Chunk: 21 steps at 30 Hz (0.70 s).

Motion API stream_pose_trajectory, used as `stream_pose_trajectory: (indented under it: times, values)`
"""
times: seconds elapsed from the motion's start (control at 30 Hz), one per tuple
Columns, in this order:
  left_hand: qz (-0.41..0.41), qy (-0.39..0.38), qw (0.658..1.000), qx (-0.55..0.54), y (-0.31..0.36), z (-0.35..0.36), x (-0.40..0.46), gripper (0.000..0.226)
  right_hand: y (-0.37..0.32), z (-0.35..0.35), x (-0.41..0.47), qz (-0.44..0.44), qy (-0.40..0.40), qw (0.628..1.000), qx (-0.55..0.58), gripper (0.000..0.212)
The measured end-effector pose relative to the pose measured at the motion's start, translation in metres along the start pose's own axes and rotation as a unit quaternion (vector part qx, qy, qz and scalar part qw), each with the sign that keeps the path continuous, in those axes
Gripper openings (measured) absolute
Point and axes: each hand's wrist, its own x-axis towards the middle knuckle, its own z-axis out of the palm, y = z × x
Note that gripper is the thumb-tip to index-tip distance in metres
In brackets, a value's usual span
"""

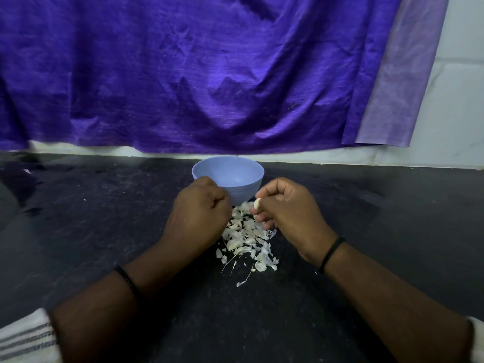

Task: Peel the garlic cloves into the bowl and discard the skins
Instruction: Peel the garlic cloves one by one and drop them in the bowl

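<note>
pale garlic clove [257, 204] pinched in right hand [285, 205] fingertips, left hand [199, 213] clenched beside it, skins [247, 239] below

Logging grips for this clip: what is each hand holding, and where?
Right hand pinches a pale garlic clove by its lower end. Left hand is curled; contents hidden.

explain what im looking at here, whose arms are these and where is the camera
The single picture comes from a camera worn on a person's head, looking down at their own arms. On the dark countertop stands a blue bowl, with a pile of garlic skins in front of it. The right hand pinches a garlic clove. The left hand is curled into a fist; whether it holds anything is hidden. A purple cloth hangs behind.
</note>
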Motion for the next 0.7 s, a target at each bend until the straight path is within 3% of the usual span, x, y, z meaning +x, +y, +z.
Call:
stream_pose_trajectory:
  times: [0.17, 0.23, 0.27, 0.33, 0.4, 0.5, 0.7]
  values:
    - [-0.026, -0.019, 0.997, 0.066, -0.001, 0.005, 0.004, 0.048, 0.002, -0.001, -0.001, 0.000, -0.037, 0.999, -0.025, 0.021]
    - [0.011, -0.028, 0.997, 0.072, -0.007, 0.009, 0.005, 0.025, 0.002, -0.001, 0.000, 0.001, -0.051, 0.999, -0.006, 0.021]
    - [0.025, -0.029, 0.998, 0.053, -0.007, 0.008, 0.004, 0.008, 0.001, -0.001, 0.000, 0.003, -0.055, 0.998, 0.005, 0.020]
    - [0.012, -0.030, 0.999, -0.011, -0.008, 0.009, 0.002, 0.019, 0.001, -0.001, 0.001, 0.007, -0.056, 0.998, 0.035, 0.020]
    - [-0.022, -0.031, 0.994, -0.107, -0.005, 0.007, 0.002, 0.005, 0.001, -0.003, 0.002, 0.006, -0.056, 0.997, 0.057, 0.018]
    - [-0.067, -0.046, 0.973, -0.214, 0.001, 0.006, 0.001, 0.006, 0.002, -0.005, 0.003, -0.001, -0.060, 0.996, 0.061, 0.014]
    - [-0.117, -0.059, 0.951, -0.280, 0.002, 0.006, 0.000, 0.006, 0.002, -0.005, 0.004, -0.011, -0.043, 0.997, 0.059, 0.007]
